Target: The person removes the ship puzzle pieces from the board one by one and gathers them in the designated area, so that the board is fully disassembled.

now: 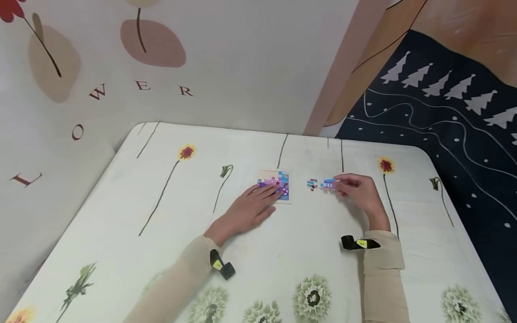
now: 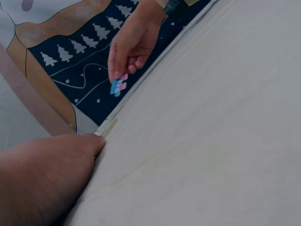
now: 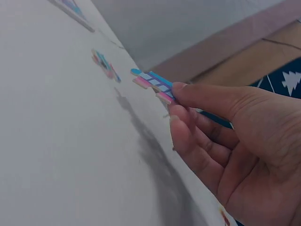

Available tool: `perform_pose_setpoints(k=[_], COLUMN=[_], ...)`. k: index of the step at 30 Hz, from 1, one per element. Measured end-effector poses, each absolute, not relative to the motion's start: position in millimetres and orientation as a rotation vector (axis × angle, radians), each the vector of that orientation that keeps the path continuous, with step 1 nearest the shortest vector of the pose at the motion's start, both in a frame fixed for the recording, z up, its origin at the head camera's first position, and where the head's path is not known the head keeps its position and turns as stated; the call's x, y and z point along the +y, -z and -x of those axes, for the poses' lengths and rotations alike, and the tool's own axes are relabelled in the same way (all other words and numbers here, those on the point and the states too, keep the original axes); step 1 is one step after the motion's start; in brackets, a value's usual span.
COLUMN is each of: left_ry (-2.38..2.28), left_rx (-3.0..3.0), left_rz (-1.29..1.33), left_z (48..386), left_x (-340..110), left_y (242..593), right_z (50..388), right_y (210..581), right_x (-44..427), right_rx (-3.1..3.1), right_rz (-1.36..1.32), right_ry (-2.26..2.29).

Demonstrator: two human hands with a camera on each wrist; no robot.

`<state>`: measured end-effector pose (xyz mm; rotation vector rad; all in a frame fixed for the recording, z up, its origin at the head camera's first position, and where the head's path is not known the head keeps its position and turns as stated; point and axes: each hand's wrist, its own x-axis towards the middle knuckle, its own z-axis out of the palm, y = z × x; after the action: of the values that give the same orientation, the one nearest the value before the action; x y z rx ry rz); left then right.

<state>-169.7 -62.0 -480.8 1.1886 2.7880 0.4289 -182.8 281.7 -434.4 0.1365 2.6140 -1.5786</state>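
A puzzle board [image 1: 285, 174] with a pale frame lies on the table, its upper left part bare and the rest covered by colourful pieces. My left hand [image 1: 250, 208] rests on it with extended fingers, hiding part of the picture. To the right of the board, my right hand [image 1: 357, 190] pinches a blue, pink and purple puzzle piece [image 3: 157, 84] between thumb and fingers, raised over the table. A loose piece [image 1: 312, 184] lies between the board and the held piece; it also shows as a small piece [image 3: 106, 65] in the right wrist view.
The table [image 1: 307, 242] wears a white cloth printed with flowers and stems. Behind it stands a pale wall covering [image 1: 242, 67] with letters, and a dark blue panel [image 1: 436, 112] with white trees is at the right. Each wrist carries a small black camera [image 1: 222, 265].
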Motion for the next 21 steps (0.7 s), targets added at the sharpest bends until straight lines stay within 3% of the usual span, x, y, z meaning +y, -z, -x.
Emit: perform_pose_setpoints(k=[21], left_ry=[-0.492], left_rx=[2.781], left_rz=[-1.194], left_z=[170.8], left_x=[-63.5], left_y=[483.2], right_z=[185.1], right_y=[457.1], right_x=[294.5], right_rx=[2.732], right_rz=[-0.217], right_ry=[1.462])
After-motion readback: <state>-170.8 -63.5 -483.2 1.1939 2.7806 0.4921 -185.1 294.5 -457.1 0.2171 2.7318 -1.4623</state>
